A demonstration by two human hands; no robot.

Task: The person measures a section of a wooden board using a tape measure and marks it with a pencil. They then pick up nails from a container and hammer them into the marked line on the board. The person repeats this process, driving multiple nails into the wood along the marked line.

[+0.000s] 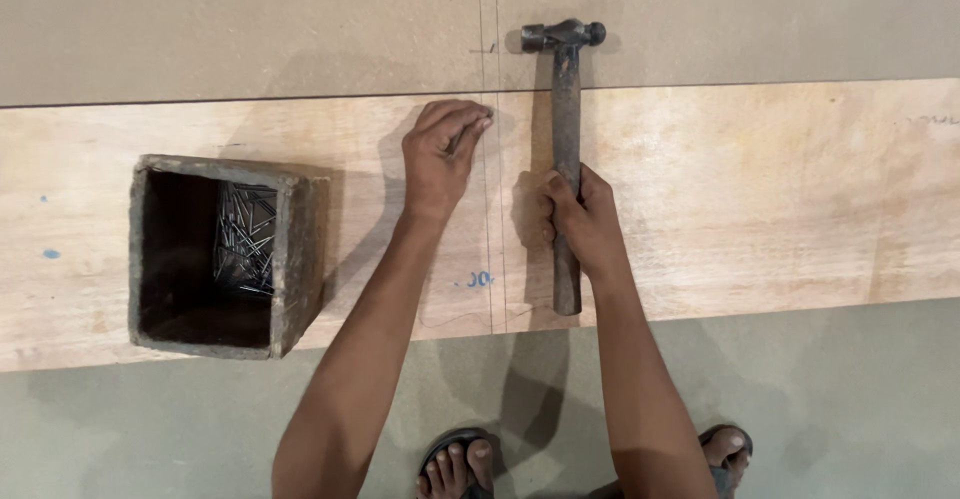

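Your right hand [585,221] has a closed grip around the wooden handle of the hammer [566,149], about midway down its length, fingers wrapped fully round. From that grip the handle runs straight away from you, and the dark metal head sits at the far end, over the edge where the plywood sheet [760,199] meets the smoother brown board [250,19] beyond it. The butt of the handle sticks out toward you, past your wrist.

Just to the left of that grip, your left hand [440,154] rests on the plywood with fingertips pinched together near the pencilled line [490,209] that runs away from you. It looks as if something thin is pinched there, but it is too small to tell what. The pinch sits left of the hammer head and slightly nearer you, so the head is the closest part of the tool to it.

Farther left, well apart from both hands, stands an open square box [225,257] holding a heap of nails [245,239]. Your sandalled feet [460,464] show on the grey floor [150,429] below.
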